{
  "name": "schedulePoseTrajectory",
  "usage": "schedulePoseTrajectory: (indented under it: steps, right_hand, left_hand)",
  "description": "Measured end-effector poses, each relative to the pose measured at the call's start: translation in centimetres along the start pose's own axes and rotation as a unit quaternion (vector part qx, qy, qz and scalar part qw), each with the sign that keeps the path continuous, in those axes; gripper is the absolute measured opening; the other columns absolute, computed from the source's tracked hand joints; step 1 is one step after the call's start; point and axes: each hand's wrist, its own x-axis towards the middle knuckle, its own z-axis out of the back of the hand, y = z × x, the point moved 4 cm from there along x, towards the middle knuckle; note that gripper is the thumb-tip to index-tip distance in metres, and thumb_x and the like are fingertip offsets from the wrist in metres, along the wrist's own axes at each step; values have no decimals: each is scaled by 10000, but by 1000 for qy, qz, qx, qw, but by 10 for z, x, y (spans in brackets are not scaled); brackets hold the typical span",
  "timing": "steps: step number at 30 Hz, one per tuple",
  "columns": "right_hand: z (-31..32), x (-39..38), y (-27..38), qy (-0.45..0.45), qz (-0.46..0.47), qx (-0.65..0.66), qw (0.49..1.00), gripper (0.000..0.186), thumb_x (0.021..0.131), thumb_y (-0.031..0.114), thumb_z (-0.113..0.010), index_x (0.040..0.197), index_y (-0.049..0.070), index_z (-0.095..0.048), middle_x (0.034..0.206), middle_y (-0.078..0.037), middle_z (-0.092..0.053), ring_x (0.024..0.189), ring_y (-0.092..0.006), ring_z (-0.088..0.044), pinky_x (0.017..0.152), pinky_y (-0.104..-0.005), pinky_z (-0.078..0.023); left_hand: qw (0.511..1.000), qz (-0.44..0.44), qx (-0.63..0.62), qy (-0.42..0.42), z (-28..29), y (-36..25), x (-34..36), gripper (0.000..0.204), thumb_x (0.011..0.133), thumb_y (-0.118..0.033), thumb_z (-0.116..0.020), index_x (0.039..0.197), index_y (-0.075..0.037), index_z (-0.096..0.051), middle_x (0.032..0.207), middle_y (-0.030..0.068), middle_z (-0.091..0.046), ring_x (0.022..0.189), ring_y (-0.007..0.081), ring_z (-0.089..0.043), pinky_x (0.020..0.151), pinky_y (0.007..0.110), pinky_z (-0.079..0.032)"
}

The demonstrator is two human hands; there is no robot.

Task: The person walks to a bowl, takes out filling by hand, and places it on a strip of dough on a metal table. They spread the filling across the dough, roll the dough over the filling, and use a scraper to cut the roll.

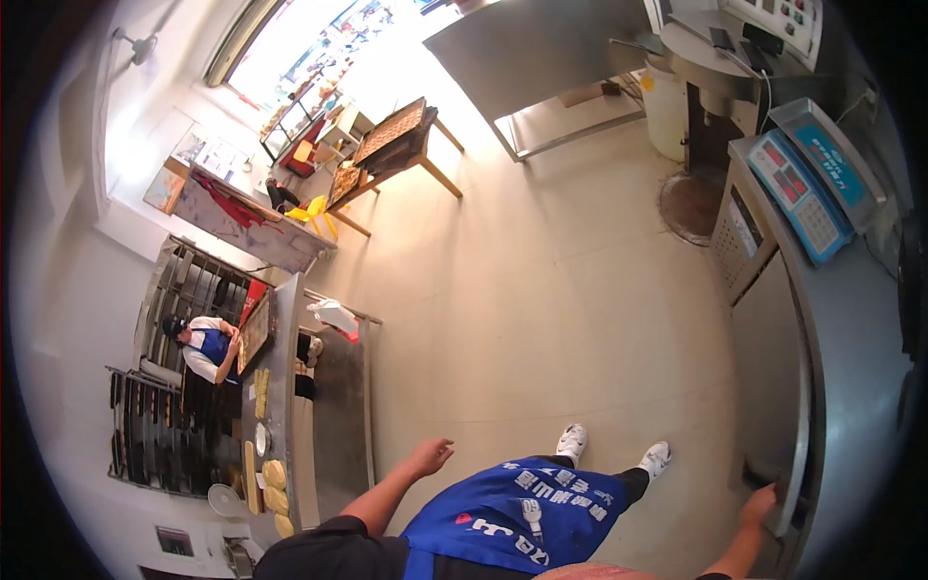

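Steel-grey, the cabinet door [764, 358] stretches ahead of the right hand [760, 507], whose fingers are at its near edge; whether they are clamped round that edge or only resting there, I cannot tell. The left hand [428, 456] is well apart from the right, held out over the floor [474, 367], fingers loosely curled and nothing in them. The step in hand looks like working the door (opening or shutting, the view does not settle it). A next move would call for a sure hold on that edge and room for the swing, with the blue apron [522, 517], between the hands, kept clear. Ahead of the right hand, a scale [795, 198] sits on the counter [855, 338]; left of the left hand, yellowish lumps, probably dough [275, 474], lie on a bench [284, 348].
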Motion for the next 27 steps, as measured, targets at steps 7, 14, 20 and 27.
schedulePoseTrajectory:
  steps: [7,14,20,27]
  right_hand:
    - [152,-172,266,74,208,176,959,268,993,205,-602,876,93,-816,964,-138,-790,846,-313,-791,658,-488,-638]
    - [316,-262,343,143,374,135,906,313,900,197,-745,1181,60,-761,1250,-216,-690,1056,-362,-742,807,-512,-624]
    - [478,-358,296,5,508,472,721,247,927,256,-720,1096,79,-755,1161,-172,-699,996,-405,-713,849,-498,-583]
    - [230,-131,140,137,42,652,744,237,1044,253,-649,1157,69,-746,960,-100,-782,771,-236,-765,702,-390,-599]
  left_hand:
    - [993,22,-57,-102,54,18,28,284,1033,-224,-706,1287,-99,-727,938,140,-803,860,259,-787,799,393,-610]
    - [940,-102,-324,25,-38,-123,182,314,1077,-204,-680,1314,0,-703,1013,121,-770,886,156,-721,816,319,-584]
    - [933,-246,-239,105,-42,-300,243,492,1142,-396,-541,1379,21,-653,1185,209,-785,1172,260,-726,1006,396,-551]
    - [964,-153,-199,85,-98,-413,300,767,1151,-608,-286,1517,29,-504,1196,224,-783,1320,328,-628,1180,445,-405]
